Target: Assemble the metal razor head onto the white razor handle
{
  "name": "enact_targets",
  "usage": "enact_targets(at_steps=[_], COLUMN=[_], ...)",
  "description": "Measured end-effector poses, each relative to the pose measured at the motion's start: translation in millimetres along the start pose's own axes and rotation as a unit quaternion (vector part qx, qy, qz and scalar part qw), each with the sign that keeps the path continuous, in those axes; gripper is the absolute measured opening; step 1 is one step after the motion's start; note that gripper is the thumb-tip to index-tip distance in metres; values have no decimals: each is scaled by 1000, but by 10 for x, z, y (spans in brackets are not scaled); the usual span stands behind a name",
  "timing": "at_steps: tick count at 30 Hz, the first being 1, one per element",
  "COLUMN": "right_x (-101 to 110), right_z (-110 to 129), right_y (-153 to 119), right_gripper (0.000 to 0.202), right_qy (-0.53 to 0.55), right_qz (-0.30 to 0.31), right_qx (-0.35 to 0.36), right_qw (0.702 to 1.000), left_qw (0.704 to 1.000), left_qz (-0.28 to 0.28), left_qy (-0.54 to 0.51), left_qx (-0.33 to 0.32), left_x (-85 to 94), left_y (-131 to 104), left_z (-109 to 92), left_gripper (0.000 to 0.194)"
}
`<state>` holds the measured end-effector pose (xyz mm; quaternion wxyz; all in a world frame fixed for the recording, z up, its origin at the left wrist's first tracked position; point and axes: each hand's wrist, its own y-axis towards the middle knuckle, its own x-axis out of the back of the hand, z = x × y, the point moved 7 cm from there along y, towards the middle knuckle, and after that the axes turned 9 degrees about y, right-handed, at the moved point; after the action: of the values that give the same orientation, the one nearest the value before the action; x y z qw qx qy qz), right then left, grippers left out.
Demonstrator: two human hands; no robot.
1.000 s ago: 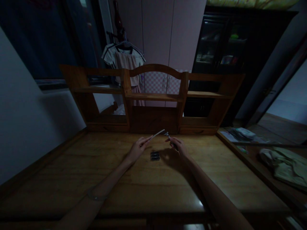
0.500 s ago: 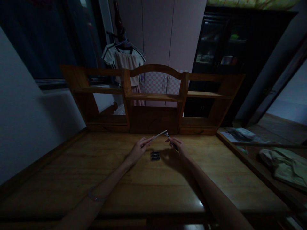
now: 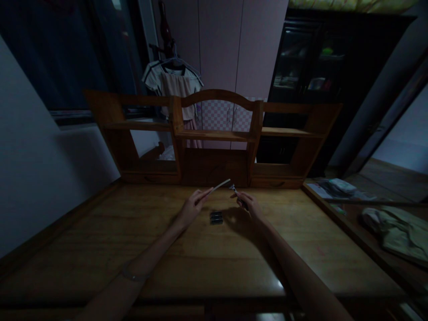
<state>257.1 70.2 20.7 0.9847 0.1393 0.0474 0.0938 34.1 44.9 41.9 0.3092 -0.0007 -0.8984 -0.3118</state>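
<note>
In my left hand is a slim pale stick shaped like a toothbrush, its far end raised and angled to the right. A dark patch shows under that end, too dim to make out clearly. My right hand is closed around the handle of a razor, whose head points up and left. The stick's tip is close to the razor head, with a small gap between them. Below and between both hands, several small dark cartridge-like pieces lie in a stack-like row on the wooden desk.
A wooden shelf unit with cubbies stands along the desk's back edge. To the right, beyond the desk's raised side, lie a pale cloth bag and some packets. A wall borders the left side.
My left hand has drawn the stick slightly left and tilted it, so its tip is now apart from the razor head. My right hand and the razor stay almost still.
</note>
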Motion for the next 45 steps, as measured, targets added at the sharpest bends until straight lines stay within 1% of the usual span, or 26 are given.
enact_targets(at_steps=[4, 10, 14, 17, 20, 22, 25, 29, 32, 35, 38, 40, 45], right_x=[-20, -5, -3, -1, -12, -20, -11, -24, -29, -17, -2, 10, 14], right_z=[31, -31, -38, -21, 12, 14, -3, 9, 15, -16, -52, -64, -46], right_y=[-13, 5, 16, 14, 6, 2, -1, -11, -10, 6, 24, 28, 17], right_gripper=[37, 36, 37, 37, 36, 35, 34, 34, 34, 34, 34, 34, 32], right_qy=[9, 14, 13, 9, 14, 15, 11, 11, 16, 19, 19, 18, 14], right_qz=[9, -9, -8, -4, 6, 10, -1, 4, 7, 2, -4, -9, -9], right_qx=[4, -10, -5, -5, 5, 4, -4, 2, 5, -3, -8, -9, -5], right_qw=[1000, 1000, 1000, 1000, 1000, 1000, 1000, 1000, 1000, 1000, 1000, 1000, 1000], left_qw=[1000, 1000, 999, 1000, 1000, 1000, 999, 1000, 1000, 999, 999, 999, 999], left_qz=[11, 11, 31, 23, 12, 24, 35, 6, 15, 21, 2, -12, 21], left_qy=[4, 10, 5, 13, 5, 0, 2, 8, 7, 21, 33, 29, 15], left_qx=[-13, -9, -15, -1, -4, -11, -9, -11, -24, -16, -13, -21, -33], left_x=[-16, -10, -43, -34, -14, -31, -50, -6, -32, -57, -19, 12, -48], left_y=[0, 1, 2, 5, 7, 6, 5, 5, 1, 2, 6, 7, 0], left_z=[-25, -9, -3, 30, 18, -1, -4, -10, -25, 13, 38, 19, -26], left_gripper=[38, 38, 38, 38, 39, 39, 39, 39, 38, 38, 38, 38, 37])
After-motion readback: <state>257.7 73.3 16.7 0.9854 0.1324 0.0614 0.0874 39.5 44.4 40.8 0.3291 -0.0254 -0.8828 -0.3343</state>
